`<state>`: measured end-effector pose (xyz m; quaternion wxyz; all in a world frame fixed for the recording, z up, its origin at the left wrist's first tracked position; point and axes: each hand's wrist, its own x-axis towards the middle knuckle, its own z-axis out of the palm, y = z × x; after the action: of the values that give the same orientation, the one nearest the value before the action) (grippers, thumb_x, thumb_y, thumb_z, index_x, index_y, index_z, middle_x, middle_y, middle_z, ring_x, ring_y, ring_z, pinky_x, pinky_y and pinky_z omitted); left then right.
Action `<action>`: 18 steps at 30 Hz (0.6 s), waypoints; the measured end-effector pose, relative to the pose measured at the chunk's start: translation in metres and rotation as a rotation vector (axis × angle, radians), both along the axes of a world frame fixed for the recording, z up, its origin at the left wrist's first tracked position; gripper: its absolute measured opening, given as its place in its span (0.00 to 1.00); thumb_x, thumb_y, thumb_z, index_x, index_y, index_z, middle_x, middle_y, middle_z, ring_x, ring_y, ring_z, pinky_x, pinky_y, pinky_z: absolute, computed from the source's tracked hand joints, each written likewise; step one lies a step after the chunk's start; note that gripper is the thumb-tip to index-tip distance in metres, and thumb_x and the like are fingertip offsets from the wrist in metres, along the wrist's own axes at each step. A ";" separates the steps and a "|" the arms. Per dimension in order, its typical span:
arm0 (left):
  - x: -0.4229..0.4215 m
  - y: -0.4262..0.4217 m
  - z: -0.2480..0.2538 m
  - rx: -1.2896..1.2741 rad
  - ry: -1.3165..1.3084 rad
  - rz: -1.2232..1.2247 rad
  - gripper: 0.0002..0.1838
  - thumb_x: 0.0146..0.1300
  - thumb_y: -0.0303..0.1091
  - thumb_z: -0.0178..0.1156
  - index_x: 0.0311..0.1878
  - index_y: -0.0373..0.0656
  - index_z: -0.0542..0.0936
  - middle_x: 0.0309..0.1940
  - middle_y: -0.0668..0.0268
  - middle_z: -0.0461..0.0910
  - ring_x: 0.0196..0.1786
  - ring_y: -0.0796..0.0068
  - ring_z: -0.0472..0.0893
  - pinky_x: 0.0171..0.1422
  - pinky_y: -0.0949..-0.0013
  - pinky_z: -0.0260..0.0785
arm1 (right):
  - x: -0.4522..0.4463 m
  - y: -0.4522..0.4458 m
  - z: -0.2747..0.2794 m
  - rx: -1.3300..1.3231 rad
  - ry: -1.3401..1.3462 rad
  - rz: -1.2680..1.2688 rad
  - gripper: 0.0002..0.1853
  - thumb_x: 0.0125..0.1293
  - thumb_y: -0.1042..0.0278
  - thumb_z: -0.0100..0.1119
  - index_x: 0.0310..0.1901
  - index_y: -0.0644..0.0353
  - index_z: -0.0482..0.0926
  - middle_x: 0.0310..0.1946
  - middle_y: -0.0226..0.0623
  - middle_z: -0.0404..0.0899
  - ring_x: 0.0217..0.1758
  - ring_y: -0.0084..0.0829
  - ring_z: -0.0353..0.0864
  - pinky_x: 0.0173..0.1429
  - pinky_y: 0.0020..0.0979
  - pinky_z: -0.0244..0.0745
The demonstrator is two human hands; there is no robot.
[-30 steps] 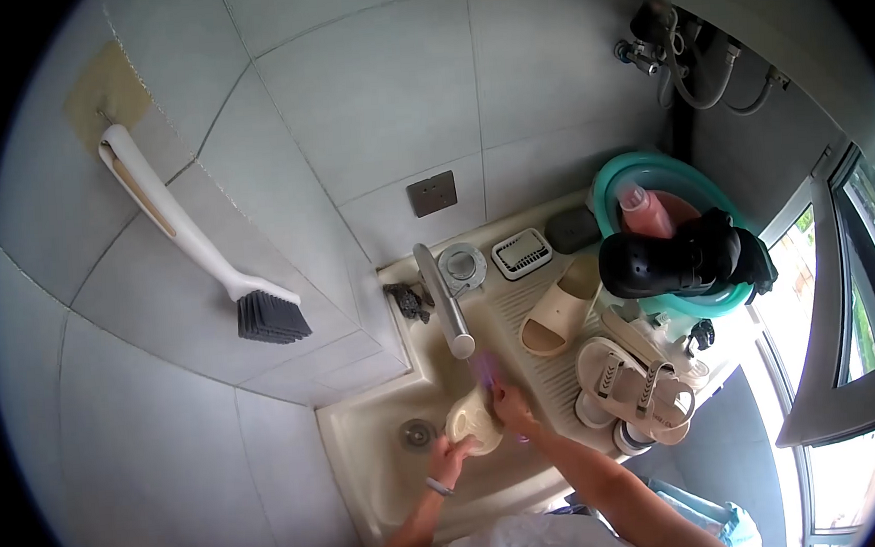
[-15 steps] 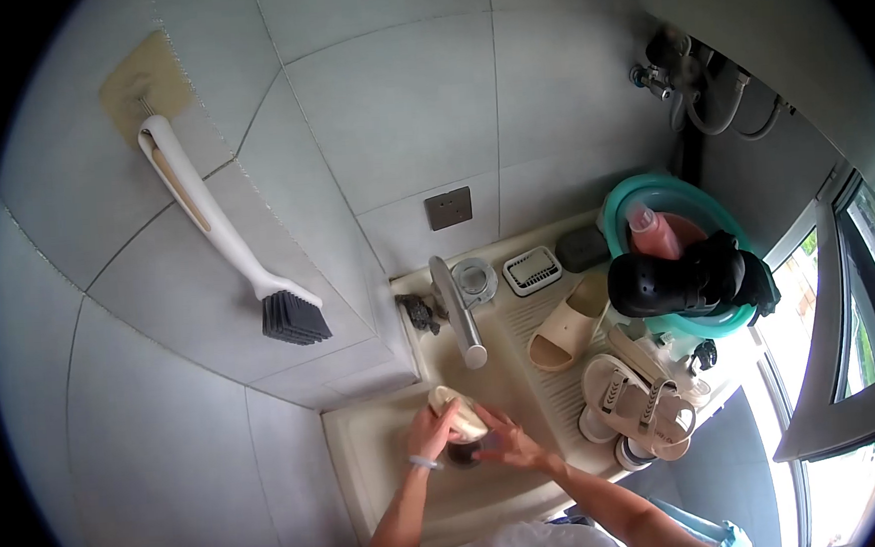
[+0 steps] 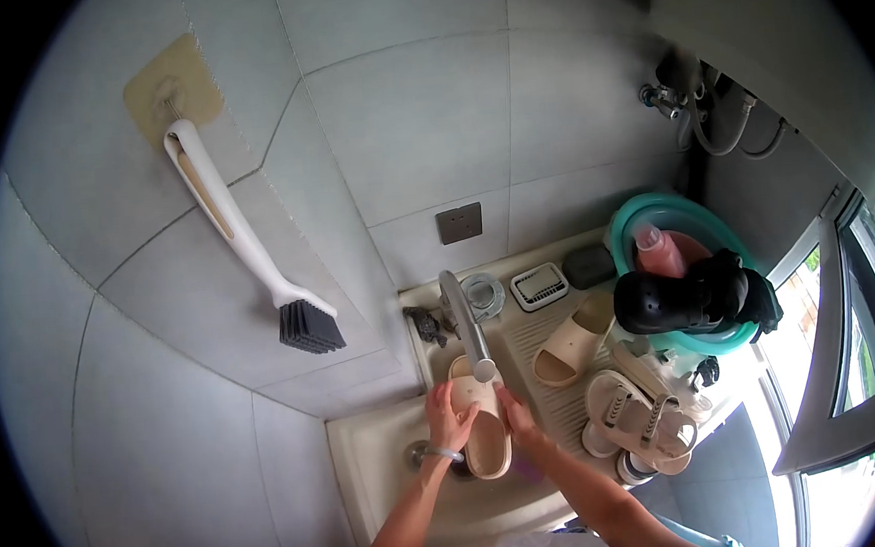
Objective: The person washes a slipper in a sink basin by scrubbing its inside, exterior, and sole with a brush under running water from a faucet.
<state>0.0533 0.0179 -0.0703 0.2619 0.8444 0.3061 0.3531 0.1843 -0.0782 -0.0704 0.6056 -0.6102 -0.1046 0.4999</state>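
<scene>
A beige slide slipper (image 3: pixel 487 443) is held over the sink (image 3: pixel 369 468), lengthwise with its foot opening toward me. My left hand (image 3: pixel 450 419) is closed on the slipper's left side, fingers over the strap. On the opposite edge, my right hand (image 3: pixel 517 415) grips it, its fingertips partly hidden. The silver faucet (image 3: pixel 468 327) overhangs the slipper's front part; I cannot make out whether water runs. A matching beige slipper (image 3: pixel 574 342) lies on the ribbed drainboard to the right.
Beige sandals (image 3: pixel 631 414) sit at the drainboard's right end. Behind them, a teal basin (image 3: pixel 634 213) holds a pink bottle (image 3: pixel 659 252) and black footwear (image 3: pixel 675 299). A soap dish (image 3: pixel 540 286) stands at the back. A brush (image 3: pixel 245 245) hangs on the left wall.
The slipper has moved forward from above the drain to under the faucet and is turned lengthwise. Both hands went with it, and my right hand has closed on its edge. The view shifted slightly.
</scene>
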 end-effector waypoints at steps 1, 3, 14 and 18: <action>-0.005 -0.005 -0.002 -0.196 0.036 0.005 0.44 0.55 0.44 0.69 0.68 0.34 0.57 0.59 0.45 0.66 0.62 0.47 0.65 0.66 0.50 0.59 | 0.001 0.005 -0.008 -0.037 0.081 -0.017 0.27 0.68 0.43 0.53 0.52 0.61 0.78 0.41 0.34 0.79 0.40 0.24 0.76 0.43 0.26 0.73; -0.007 -0.011 -0.012 -0.320 0.045 0.009 0.46 0.55 0.46 0.69 0.69 0.33 0.56 0.61 0.44 0.64 0.64 0.45 0.64 0.67 0.51 0.58 | -0.005 0.025 -0.023 -0.010 0.158 -0.194 0.28 0.66 0.35 0.50 0.45 0.55 0.80 0.25 0.28 0.76 0.20 0.20 0.72 0.20 0.24 0.64; 0.012 0.015 -0.028 -0.553 0.260 -0.141 0.45 0.53 0.33 0.65 0.71 0.34 0.53 0.66 0.44 0.62 0.68 0.47 0.63 0.71 0.58 0.59 | 0.004 0.009 -0.038 0.200 0.333 -0.017 0.27 0.71 0.41 0.45 0.60 0.53 0.71 0.48 0.31 0.79 0.46 0.26 0.79 0.53 0.31 0.76; 0.022 0.018 0.021 -0.815 0.412 -0.241 0.32 0.60 0.41 0.63 0.65 0.37 0.68 0.59 0.50 0.72 0.67 0.58 0.67 0.68 0.67 0.62 | 0.027 0.006 -0.051 0.394 0.492 0.135 0.25 0.71 0.42 0.46 0.59 0.52 0.71 0.50 0.32 0.79 0.50 0.29 0.80 0.56 0.32 0.76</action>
<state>0.0753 0.0360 -0.0498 0.5449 0.7548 0.3652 -0.0036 0.2108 -0.0722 -0.1209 0.6847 -0.3338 -0.0903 0.6415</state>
